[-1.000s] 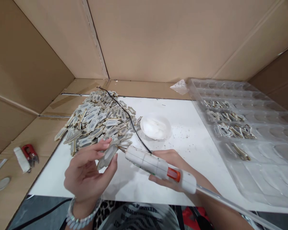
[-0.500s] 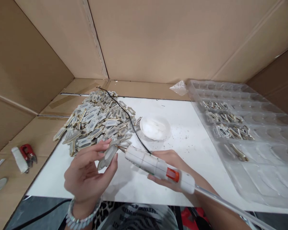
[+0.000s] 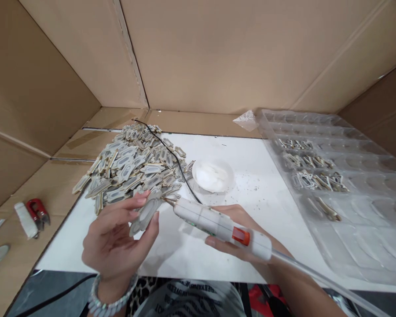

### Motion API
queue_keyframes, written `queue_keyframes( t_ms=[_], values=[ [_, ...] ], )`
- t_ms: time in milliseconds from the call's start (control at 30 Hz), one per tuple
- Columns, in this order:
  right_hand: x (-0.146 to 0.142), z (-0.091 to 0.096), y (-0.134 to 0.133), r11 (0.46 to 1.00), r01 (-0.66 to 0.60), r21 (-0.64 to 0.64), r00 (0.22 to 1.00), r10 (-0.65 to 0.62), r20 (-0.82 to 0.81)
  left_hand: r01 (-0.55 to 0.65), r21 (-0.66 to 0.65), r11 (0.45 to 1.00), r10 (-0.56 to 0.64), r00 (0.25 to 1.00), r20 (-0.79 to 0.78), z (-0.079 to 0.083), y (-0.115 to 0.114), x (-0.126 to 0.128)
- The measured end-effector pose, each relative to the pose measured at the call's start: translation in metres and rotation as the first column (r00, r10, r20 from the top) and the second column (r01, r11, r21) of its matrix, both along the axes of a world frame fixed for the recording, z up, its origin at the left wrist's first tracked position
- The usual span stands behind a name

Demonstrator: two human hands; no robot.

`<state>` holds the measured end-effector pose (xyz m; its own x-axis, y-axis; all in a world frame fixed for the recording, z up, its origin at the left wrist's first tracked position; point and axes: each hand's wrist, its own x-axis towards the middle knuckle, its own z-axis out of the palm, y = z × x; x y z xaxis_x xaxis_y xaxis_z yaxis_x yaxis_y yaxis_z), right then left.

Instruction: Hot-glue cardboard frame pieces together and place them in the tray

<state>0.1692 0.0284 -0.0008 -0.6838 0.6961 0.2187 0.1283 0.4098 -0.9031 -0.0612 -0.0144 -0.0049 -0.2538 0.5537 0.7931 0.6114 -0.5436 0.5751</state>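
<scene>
My left hand [image 3: 114, 240] pinches a flat grey ornate piece [image 3: 144, 215] between thumb and fingers, tilted up above the white board [image 3: 251, 207]. My right hand [image 3: 237, 229] grips a white glue gun [image 3: 218, 225] with an orange trigger. Its metal tip touches the upper end of the held piece. A clear glue stick juts out of the gun's back toward the lower right. A black cord [image 3: 171, 156] runs from the gun over a pile of similar pieces [image 3: 132, 165] lying just beyond my left hand.
A small white dish [image 3: 213, 175] stands behind the gun. A clear compartment tray [image 3: 350, 198] at the right holds several finished pieces. Red clippers [image 3: 38, 211], a white roll and a round lid lie on the cardboard at the left. Cardboard walls enclose the bench.
My left hand and the held piece have shifted slightly left and down. The glue gun has followed, its tip staying at the piece's upper end.
</scene>
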Motion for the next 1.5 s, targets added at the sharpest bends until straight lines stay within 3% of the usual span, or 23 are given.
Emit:
queue_keyframes(
  t_ms=[233, 367, 533, 700, 800, 900, 1100, 1300, 1333, 1400, 1500],
  values=[
    [0.001, -0.001, 0.000, 0.997, 0.082, 0.010, 0.996, -0.082, -0.028, 0.106, -0.093, 0.990, -0.092, 0.986, 0.143, 0.005, 0.002, 0.001],
    [0.004, 0.004, 0.001, 0.965, 0.213, -0.154, 0.974, -0.221, -0.040, 0.010, -0.295, 0.956, 0.046, 0.982, 0.185, -0.002, 0.011, -0.017],
    [0.013, 0.017, 0.004, 0.914, 0.277, -0.297, 0.957, -0.289, 0.004, -0.187, -0.379, 0.906, 0.250, 0.960, 0.123, -0.019, 0.018, -0.061],
    [0.015, 0.020, 0.002, 0.900, 0.287, -0.327, 0.952, -0.305, -0.002, -0.434, -0.466, 0.771, 0.499, 0.867, 0.017, -0.028, 0.012, -0.101],
    [0.014, 0.017, 0.002, 0.893, 0.323, -0.313, 0.939, -0.343, -0.009, -0.513, -0.537, 0.670, 0.570, 0.819, -0.071, -0.030, 0.005, -0.115],
    [0.015, 0.012, 0.003, 0.917, 0.304, -0.259, 0.941, -0.332, -0.070, -0.475, -0.586, 0.656, 0.511, 0.852, -0.118, -0.034, 0.001, -0.119],
    [0.016, 0.006, 0.006, 0.930, 0.281, -0.236, 0.929, -0.325, -0.176, -0.357, -0.566, 0.743, 0.368, 0.924, -0.099, -0.040, -0.002, -0.115],
    [0.015, 0.005, 0.004, 0.895, 0.329, -0.303, 0.890, -0.401, -0.219, -0.427, -0.355, 0.832, 0.372, 0.903, -0.214, -0.028, -0.008, -0.087],
    [0.015, 0.004, 0.004, 0.891, 0.328, -0.313, 0.887, -0.404, -0.223, -0.385, -0.343, 0.857, 0.314, 0.917, -0.245, -0.025, -0.008, -0.075],
    [0.016, 0.002, 0.003, 0.888, 0.325, -0.327, 0.883, -0.409, -0.233, -0.213, -0.327, 0.921, 0.080, 0.923, -0.376, -0.022, -0.008, -0.047],
    [0.016, 0.000, 0.003, 0.875, 0.341, -0.344, 0.866, -0.435, -0.246, -0.027, -0.415, 0.910, -0.182, 0.872, -0.455, -0.022, -0.004, 0.003]
  ],
)
